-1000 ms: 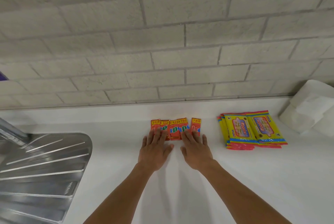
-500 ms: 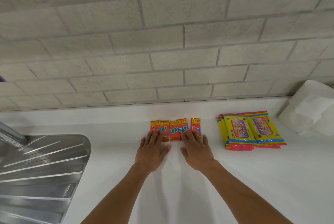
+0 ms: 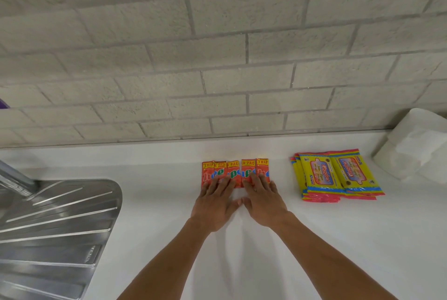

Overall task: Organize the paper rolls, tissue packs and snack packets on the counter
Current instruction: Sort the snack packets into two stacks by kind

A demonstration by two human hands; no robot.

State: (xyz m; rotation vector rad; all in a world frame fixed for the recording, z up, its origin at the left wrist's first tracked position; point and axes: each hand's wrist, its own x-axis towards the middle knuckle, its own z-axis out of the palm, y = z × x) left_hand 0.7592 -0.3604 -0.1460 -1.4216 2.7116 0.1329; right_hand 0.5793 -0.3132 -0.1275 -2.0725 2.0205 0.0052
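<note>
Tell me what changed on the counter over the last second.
Very little. Both hands, left hand and right hand, stay flat with straight fingers on the near ends of the red snack packets, which remain in their side-by-side row near the wall. Nothing was picked up or released. The yellow tissue packs, the paper rolls and the sink drainer are unmoved.

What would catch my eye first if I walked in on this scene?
Probably the row of orange snack packets at mid-counter, with the left hand and right hand lying flat on their near edges. Right of them sits a stack of yellow tissue packs; a steel drainboard gleams at left.
</note>
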